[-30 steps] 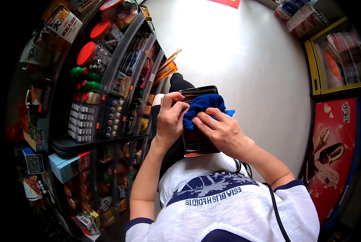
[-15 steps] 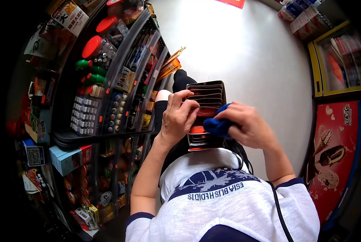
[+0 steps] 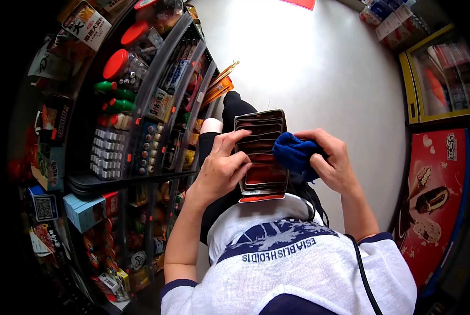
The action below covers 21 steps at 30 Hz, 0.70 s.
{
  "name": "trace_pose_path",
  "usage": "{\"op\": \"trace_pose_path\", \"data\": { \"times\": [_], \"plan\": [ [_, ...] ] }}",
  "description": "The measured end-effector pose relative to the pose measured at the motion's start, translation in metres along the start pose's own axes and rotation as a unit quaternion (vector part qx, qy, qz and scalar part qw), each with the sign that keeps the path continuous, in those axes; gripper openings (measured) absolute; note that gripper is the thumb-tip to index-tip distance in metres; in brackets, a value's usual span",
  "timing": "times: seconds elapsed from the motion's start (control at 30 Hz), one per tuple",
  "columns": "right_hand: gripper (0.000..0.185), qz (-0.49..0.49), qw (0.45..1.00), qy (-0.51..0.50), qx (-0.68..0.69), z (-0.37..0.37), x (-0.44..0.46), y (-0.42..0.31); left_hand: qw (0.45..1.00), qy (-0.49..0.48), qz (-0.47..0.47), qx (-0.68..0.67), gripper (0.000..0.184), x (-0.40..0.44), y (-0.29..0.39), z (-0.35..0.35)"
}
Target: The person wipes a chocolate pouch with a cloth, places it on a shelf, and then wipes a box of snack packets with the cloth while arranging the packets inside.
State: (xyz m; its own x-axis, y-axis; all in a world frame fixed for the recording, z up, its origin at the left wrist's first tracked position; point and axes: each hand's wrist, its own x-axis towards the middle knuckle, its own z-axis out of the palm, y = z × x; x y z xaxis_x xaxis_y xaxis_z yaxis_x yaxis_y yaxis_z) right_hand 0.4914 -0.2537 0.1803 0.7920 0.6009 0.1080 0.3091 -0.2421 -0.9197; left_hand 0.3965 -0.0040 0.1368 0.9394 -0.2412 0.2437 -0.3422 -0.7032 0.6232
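Note:
A long, narrow open box [image 3: 261,176] rests upright on my lap, with a row of thin dark and reddish packets or dividers inside; I cannot make out which. My left hand [image 3: 220,167] is at the box's left side, thumb and forefinger apart and their tips over the contents. A bunched blue cloth [image 3: 296,154] is gripped in my right hand [image 3: 333,160], between thumb and fingers. The cloth hangs beside the box's right edge and overlaps it slightly.
On the left stands a shelf rack [image 3: 167,68] filled with snacks, red-lidded jars [image 3: 116,64] and small bottles. A red ice-cream chest [image 3: 437,205] and a yellow-framed glass cabinet [image 3: 445,79] line the right. Pale floor [image 3: 345,68] stretches ahead.
My right hand and the blue cloth have moved right, off the middle of the box. The thumb and forefinger of my left hand have spread apart. The box has shifted slightly left.

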Motion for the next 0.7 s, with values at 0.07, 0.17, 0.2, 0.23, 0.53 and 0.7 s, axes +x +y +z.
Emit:
{"op": "trace_pose_path", "data": {
  "times": [0.07,0.17,0.2,0.23,0.53,0.7],
  "plan": [
    [0.042,-0.025,0.999,0.024,0.005,0.001,0.0,-0.002,0.998,0.056,-0.017,0.009,0.012,0.006,0.004,0.006],
    [0.045,-0.125,0.989,0.064,-0.05,0.009,0.001,-0.007,0.993,0.111,-0.028,0.021,0.007,0.014,0.004,0.012],
    [0.047,-0.179,0.976,0.069,-0.099,0.015,0.001,-0.007,0.992,0.122,-0.032,0.027,0.006,0.016,0.005,0.013],
    [0.052,-0.247,0.96,0.06,-0.121,0.024,0.003,-0.005,0.99,0.133,-0.034,0.033,0.006,0.018,0.005,0.015],
    [0.03,-0.292,0.879,-0.05,-0.373,0.053,0.003,0.008,0.982,0.179,-0.032,0.051,0.007,0.017,-0.001,0.022],
    [0.017,-0.293,0.854,-0.124,-0.412,0.053,-0.001,0.014,0.982,0.18,-0.052,0.028,0.005,0.02,0.004,0.024]
  ]
}}
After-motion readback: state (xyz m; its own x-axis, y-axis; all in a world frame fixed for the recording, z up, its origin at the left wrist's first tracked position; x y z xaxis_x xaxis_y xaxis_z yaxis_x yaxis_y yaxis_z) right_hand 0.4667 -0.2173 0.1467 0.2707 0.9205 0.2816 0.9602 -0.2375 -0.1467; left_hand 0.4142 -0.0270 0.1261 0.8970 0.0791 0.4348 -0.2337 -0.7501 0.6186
